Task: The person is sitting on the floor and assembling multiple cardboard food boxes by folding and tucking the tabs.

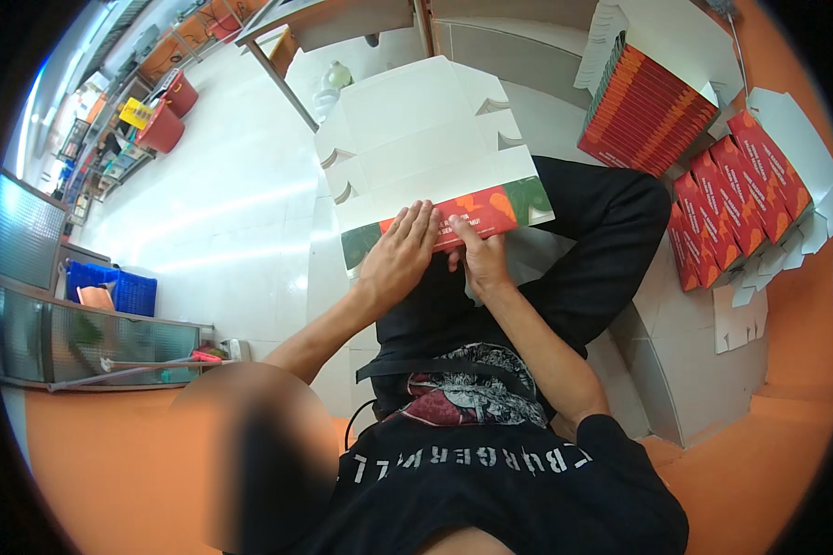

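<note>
A partly unfolded cardboard box [407,139] rests over my lap, its white inside facing up. Its near edge is folded over and shows a red, orange and green printed panel. My left hand [398,248] lies with fingers stretched flat on that panel, left of its middle. At the panel's near edge, my right hand [481,262] grips the box, thumb on top and fingers curled partly out of sight underneath.
At the upper right stands a tight row of red printed cartons [643,111]. More red cartons [736,203] lean below it with white flaps out. On the left are a blue crate [130,289], a red bucket [162,128] and a metal-legged table [329,26].
</note>
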Tool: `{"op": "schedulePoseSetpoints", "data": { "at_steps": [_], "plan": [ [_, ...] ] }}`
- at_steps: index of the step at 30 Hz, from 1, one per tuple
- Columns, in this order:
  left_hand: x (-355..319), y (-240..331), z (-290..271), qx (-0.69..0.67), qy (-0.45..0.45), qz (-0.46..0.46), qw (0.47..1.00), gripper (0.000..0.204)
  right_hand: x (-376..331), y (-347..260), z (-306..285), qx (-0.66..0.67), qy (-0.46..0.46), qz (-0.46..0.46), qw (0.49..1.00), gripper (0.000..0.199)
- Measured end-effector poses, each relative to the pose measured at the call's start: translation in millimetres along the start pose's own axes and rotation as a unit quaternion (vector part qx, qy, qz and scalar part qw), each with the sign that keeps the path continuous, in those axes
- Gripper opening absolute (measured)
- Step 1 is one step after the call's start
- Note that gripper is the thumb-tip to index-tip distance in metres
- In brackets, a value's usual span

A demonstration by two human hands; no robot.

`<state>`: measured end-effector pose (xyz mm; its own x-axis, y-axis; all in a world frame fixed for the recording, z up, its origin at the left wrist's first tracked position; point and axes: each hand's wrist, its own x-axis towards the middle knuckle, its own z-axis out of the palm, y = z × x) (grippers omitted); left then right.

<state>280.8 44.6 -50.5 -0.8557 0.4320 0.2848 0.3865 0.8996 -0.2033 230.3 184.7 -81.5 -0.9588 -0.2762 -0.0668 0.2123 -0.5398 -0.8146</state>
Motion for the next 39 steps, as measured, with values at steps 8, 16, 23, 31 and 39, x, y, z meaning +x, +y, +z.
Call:
{"op": "schedulePoseSetpoints", "data": {
  "at_steps": [8,16,23,31,39],
  "plan": [
    [-1.3,-9.5,2.0,-0.111,0.029,-0.017,0.993,0.055,-12.8,0.0,12.2,-0.059,-0.118,0.177,0.975,0.037],
    [-2.3,-8.7,-6.7,-0.169,0.028,-0.031,0.985,0.051,-14.3,7.8,13.0,-0.021,-0.121,0.131,0.984,0.032],
    [-20.5,-1.6,-14.3,-0.205,0.068,-0.108,0.970,0.062,-10.2,31.6,-0.3,-0.129,-0.144,-0.026,0.981,0.014],
    [-29.5,13.7,10.7,-0.134,0.026,-0.122,0.983,0.056,-9.0,40.3,-1.0,-0.166,-0.149,-0.076,0.972,0.017],
    [-32.1,8.6,8.1,-0.138,0.018,-0.115,0.984,0.055,-13.1,-16.4,-15.3,-0.127,-0.013,0.021,0.992,0.031]
  ]
}}
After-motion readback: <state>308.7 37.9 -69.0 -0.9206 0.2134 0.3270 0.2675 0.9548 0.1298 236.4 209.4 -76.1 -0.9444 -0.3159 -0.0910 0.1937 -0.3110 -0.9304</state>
